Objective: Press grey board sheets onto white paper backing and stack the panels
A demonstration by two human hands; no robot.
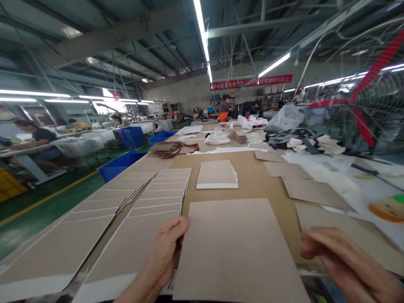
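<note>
The left hand [162, 250] grips the panel [233, 248] by its left edge, thumb on top and fingers mostly hidden beneath. The panel lies at the near middle, over the near end of the board [252, 176], and its near part reaches past the table's edge; whether it rests flat or is lifted a little cannot be told. The right hand [341, 252] is blurred, its fingers curled, over the near cards [325, 191] on the right. Whether it pinches one or is bare cannot be told.

With only one edge held, the panel's right side could sag or swing, so a second hold on that side would likely keep it level. A light thumb seems best, since a hard pinch might dent or crease a stiff sheet. The left wrist is close to the right-hand row [158, 223] of overlapped pieces; keeping knuckles and panel edge high there should spare its even steps and white margins. The small stack [217, 174] sits just beyond the panel's far edge, so pushing the panel away flat could knock it. The right fingers would do well not to drag the cards out of line.
</note>
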